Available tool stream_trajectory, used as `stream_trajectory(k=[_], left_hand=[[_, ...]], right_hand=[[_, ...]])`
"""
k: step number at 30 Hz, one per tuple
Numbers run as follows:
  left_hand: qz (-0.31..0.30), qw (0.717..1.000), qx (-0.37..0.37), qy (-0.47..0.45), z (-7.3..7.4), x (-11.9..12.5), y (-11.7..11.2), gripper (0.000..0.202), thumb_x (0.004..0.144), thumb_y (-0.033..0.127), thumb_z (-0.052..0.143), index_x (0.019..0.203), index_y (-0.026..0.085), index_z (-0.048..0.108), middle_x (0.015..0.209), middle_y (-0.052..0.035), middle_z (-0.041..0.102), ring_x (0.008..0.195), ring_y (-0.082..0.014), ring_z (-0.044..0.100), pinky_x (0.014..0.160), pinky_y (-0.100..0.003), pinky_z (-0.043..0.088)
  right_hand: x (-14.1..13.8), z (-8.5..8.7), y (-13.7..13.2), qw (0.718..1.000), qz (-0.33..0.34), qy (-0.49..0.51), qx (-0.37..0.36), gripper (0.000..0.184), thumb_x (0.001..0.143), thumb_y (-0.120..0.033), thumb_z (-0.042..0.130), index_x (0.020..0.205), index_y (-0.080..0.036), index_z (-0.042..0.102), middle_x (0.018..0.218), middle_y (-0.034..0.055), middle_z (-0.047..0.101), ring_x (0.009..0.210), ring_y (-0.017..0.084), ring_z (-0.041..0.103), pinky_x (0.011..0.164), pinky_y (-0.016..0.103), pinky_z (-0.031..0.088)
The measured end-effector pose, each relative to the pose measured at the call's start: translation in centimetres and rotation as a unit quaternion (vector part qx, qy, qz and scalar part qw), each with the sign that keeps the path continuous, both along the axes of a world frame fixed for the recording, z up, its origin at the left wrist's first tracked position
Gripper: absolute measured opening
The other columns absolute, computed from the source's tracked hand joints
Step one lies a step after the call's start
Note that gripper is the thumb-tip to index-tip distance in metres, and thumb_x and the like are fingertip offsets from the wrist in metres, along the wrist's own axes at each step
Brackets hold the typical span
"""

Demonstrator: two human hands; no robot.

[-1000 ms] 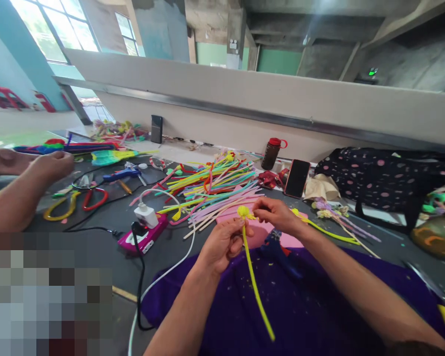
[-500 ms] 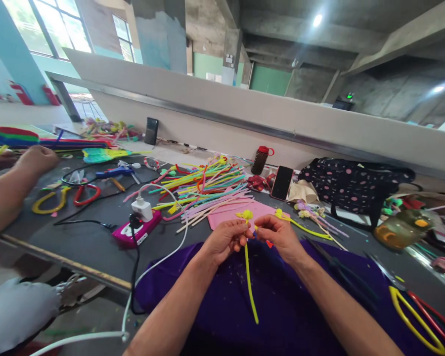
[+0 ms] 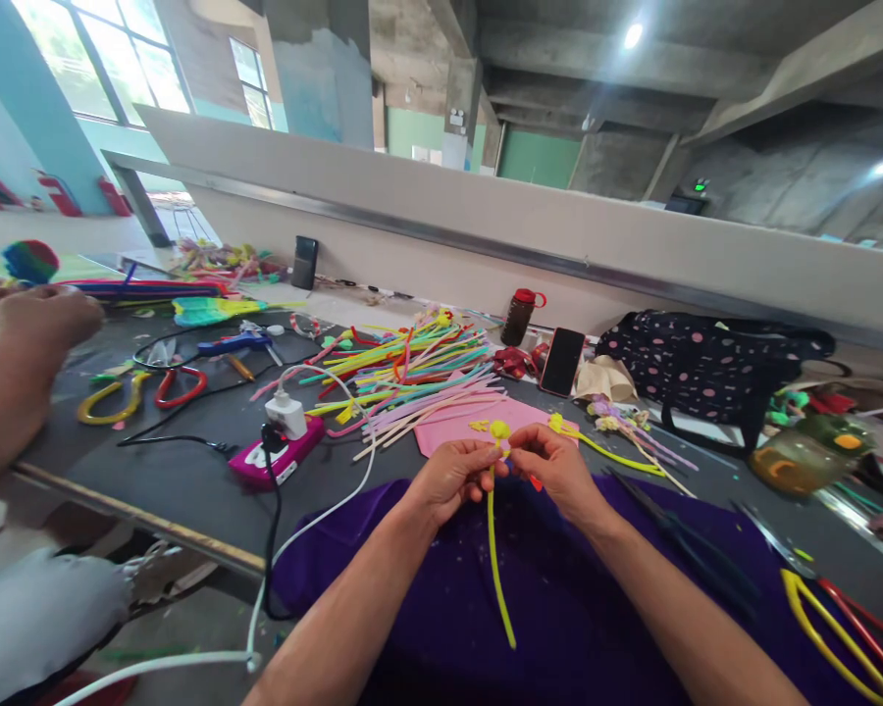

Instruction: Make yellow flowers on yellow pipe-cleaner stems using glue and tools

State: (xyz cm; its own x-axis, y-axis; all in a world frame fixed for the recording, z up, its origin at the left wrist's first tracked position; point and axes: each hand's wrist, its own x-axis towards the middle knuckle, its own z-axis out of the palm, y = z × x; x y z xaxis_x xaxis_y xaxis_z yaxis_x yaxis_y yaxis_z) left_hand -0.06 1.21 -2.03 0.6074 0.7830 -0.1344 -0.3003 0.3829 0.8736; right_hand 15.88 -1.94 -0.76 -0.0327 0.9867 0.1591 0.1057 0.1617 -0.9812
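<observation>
A yellow pipe-cleaner flower (image 3: 498, 429) stands above my fingertips, its fuzzy stem hanging over dark purple cloth (image 3: 441, 628). My left hand (image 3: 456, 480) is closed, pinching the stem just below the bloom. My right hand (image 3: 555, 471) meets it from the other side, thumb and fingers pressed together at the flower's base. A small pale bit shows between the fingertips, too small to name. Behind the hands lies a pink sheet (image 3: 441, 431). Another yellow pipe-cleaner piece (image 3: 610, 454) rests to the right of my right hand.
Many coloured pipe cleaners (image 3: 412, 368) are piled ahead. A magenta power strip (image 3: 276, 456) with cables sits left. Scissors with yellow and red handles (image 3: 828, 628) lie at right, near a jar (image 3: 809, 456) and dark bag (image 3: 706, 378). At far left, a co-worker's hands (image 3: 44, 319) hold something.
My hands stay together at the flower, with the fingertips shifted slightly and the bloom showing more upright. At left, the co-worker's multicoloured piece has changed position. The view has shifted slightly.
</observation>
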Motion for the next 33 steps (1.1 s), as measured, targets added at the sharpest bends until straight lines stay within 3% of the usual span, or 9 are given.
stream_trajectory(k=[5, 9, 13, 25, 33], left_hand=[[0.002, 1.000, 0.003, 0.013, 0.1, 0.1, -0.1, 0.022, 0.066, 0.030, 0.067, 0.069, 0.008, 0.063, 0.064, -0.0043, 0.062, 0.037, -0.0020, 0.047, 0.031, -0.010, 0.032], [0.012, 0.999, 0.029, 0.031, 0.1, 0.2, -0.3, 0.024, 0.068, 0.033, 0.064, 0.065, 0.010, 0.062, 0.052, -0.0019, 0.059, 0.033, -0.0031, 0.045, 0.030, -0.012, 0.030], [0.021, 0.997, 0.059, 0.047, 0.0, 0.3, -0.5, 0.027, 0.072, 0.035, 0.059, 0.061, 0.011, 0.060, 0.040, 0.0012, 0.052, 0.028, -0.0031, 0.039, 0.028, -0.013, 0.027], [-0.004, 0.996, 0.084, 0.004, 0.4, 0.3, -0.8, 0.025, 0.074, 0.034, 0.058, 0.066, 0.010, 0.058, 0.052, -0.0003, 0.055, 0.030, -0.0013, 0.037, 0.028, -0.015, 0.023], [-0.005, 0.997, 0.075, -0.003, 0.5, 0.4, -0.9, 0.025, 0.072, 0.034, 0.060, 0.066, 0.011, 0.054, 0.055, 0.0005, 0.057, 0.030, -0.0005, 0.037, 0.028, -0.014, 0.022]], right_hand=[[-0.2, -0.3, 0.0, 1.000, 0.000, 0.009, -0.002, 0.017, 0.066, -0.028, 0.065, 0.078, -0.019, 0.057, 0.061, -0.0030, 0.057, 0.053, 0.011, 0.053, 0.049, 0.022, 0.040], [-0.4, -0.4, 0.1, 1.000, -0.012, 0.020, -0.014, 0.015, 0.066, -0.028, 0.065, 0.075, -0.019, 0.058, 0.058, -0.0033, 0.057, 0.052, 0.011, 0.052, 0.047, 0.021, 0.039], [-0.4, -0.4, 0.1, 0.997, 0.033, 0.050, -0.057, 0.013, 0.070, -0.028, 0.062, 0.067, -0.016, 0.060, 0.052, -0.0032, 0.055, 0.046, 0.008, 0.048, 0.043, 0.019, 0.034], [0.8, -0.7, 0.7, 0.967, 0.136, 0.157, -0.147, 0.020, 0.066, -0.030, 0.068, 0.072, -0.014, 0.058, 0.063, -0.0003, 0.061, 0.046, 0.006, 0.051, 0.040, 0.016, 0.036], [1.0, -0.6, 0.9, 0.965, 0.152, 0.161, -0.143, 0.021, 0.065, -0.030, 0.069, 0.066, -0.014, 0.055, 0.057, -0.0025, 0.057, 0.038, 0.004, 0.045, 0.034, 0.014, 0.027]])
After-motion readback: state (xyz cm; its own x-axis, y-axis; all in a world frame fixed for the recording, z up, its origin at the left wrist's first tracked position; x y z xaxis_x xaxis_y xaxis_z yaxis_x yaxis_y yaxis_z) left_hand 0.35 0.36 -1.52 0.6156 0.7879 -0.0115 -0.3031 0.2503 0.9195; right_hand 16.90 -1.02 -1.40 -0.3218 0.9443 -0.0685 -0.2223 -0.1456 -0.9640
